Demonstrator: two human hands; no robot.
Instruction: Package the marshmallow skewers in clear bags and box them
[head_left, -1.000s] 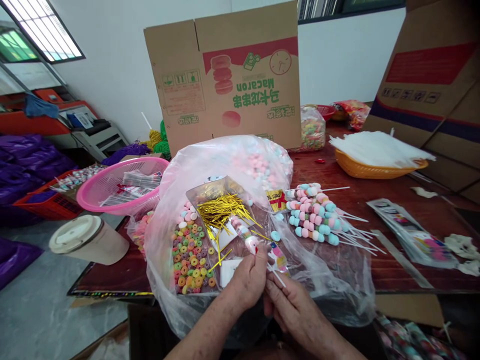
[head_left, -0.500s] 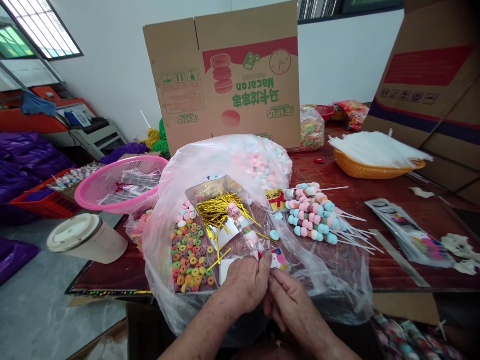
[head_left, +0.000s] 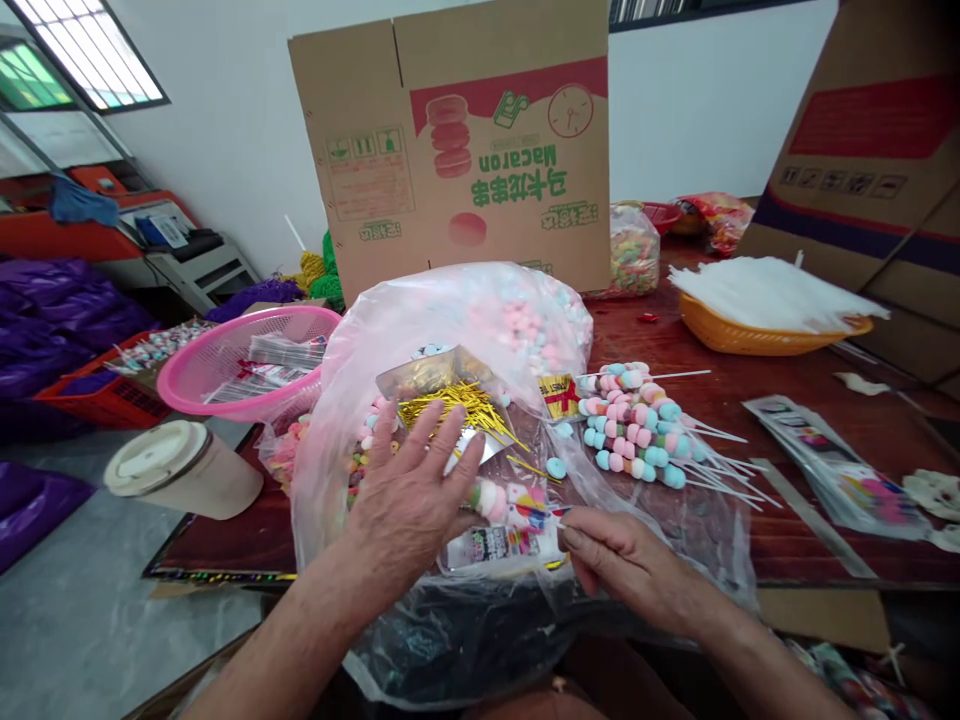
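Note:
My left hand [head_left: 409,490] is open, fingers spread, above a clear box of gold twist ties [head_left: 469,405] and ring-shaped candies. In the pinch of my right hand [head_left: 626,555] is the stick end of a bagged marshmallow skewer [head_left: 493,500], pointing left under my left fingers, which partly hide it. Just below the skewer lies a flat printed bag [head_left: 495,547]. A large translucent plastic bag [head_left: 409,295] with pink, white and blue marshmallows [head_left: 521,325] surrounds the box. To the right rests a pile of marshmallow skewers [head_left: 634,435], sticks pointing right.
On the left stand a pink basket [head_left: 176,385] of printed bags and a lidded cup [head_left: 232,475] at the table edge. At right are a stack of printed bags [head_left: 840,470], a metal ruler [head_left: 814,520] and an orange basket [head_left: 735,332]. A cardboard box [head_left: 360,90] stands behind.
My left hand has let go near the stick, moved left and spread its fingers. My right hand has shifted right, still gripping the stick, and the skewer now lies lower and more level.

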